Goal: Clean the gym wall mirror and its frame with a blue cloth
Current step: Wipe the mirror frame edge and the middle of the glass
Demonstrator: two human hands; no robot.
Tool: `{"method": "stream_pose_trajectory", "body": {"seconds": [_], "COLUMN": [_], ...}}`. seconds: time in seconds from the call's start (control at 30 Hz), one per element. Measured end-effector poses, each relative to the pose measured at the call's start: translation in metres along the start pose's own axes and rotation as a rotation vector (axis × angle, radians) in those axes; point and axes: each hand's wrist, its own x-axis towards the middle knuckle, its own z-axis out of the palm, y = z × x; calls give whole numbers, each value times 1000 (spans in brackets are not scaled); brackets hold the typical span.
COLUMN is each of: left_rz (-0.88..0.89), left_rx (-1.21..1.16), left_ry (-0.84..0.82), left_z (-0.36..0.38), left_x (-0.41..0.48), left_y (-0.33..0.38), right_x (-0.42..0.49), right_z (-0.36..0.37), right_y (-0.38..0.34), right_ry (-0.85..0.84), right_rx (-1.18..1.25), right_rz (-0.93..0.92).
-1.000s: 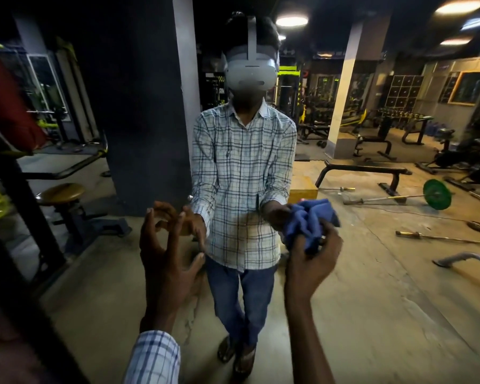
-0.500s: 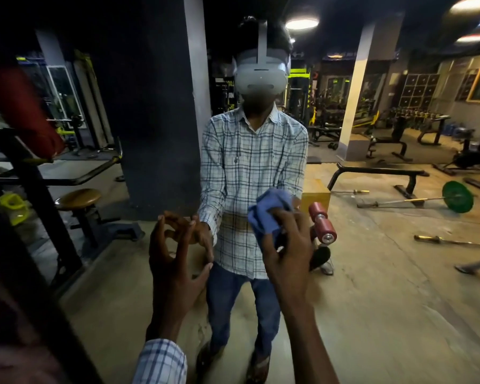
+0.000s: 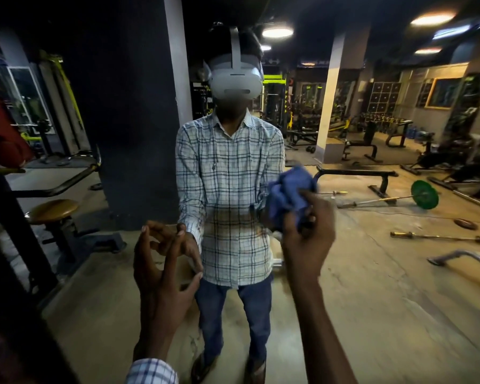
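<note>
Mirror [image 3: 372,286] fills pretty much the whole view, so what you see is the gym reflected: a person in a checked shirt [image 3: 227,167], a bench [image 3: 355,174], and a barbell [image 3: 372,202] with a green plate [image 3: 424,194] lying behind. The blue cloth [image 3: 290,189] is bunched into a wad and sits right up against the mirror at about chest height, a bit right of centre. The right hand [image 3: 306,239] has it, fingers curled round the wad, meeting its own reflection there. The left hand [image 3: 161,270] is up on the other side holding nothing. Its fingers are loosely bent and the tips look like they just touch the mirror, but I can't be sure.

So I'd say we're in the wipe-the-glass step, and not far into it, going by the smeary patch [image 3: 233,225] across the reflected shirt. I can't pick out the frame anywhere, so my guess is it's not done yet.

Next move, as I read it: press the wad flat and sweep it in overlapping passes out toward the edges, then run it along the frame.
</note>
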Motion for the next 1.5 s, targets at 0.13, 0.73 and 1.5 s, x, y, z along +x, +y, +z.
{"method": "stream_pose_trajectory", "body": {"seconds": [0.13, 0.73, 1.5], "left_rz": [3, 35, 21], "left_rx": [-22, -16, -44], "left_ry": [5, -9, -32], "left_z": [-2, 1, -8], "left_x": [1, -1, 0], "left_y": [-6, -14, -22], "right_x": [-7, -11, -149], "right_z": [5, 42, 10], "right_y": [0, -42, 42], "right_ry": [174, -287, -220], "right_rx": [6, -37, -138], "right_rz": [114, -165, 97]}}
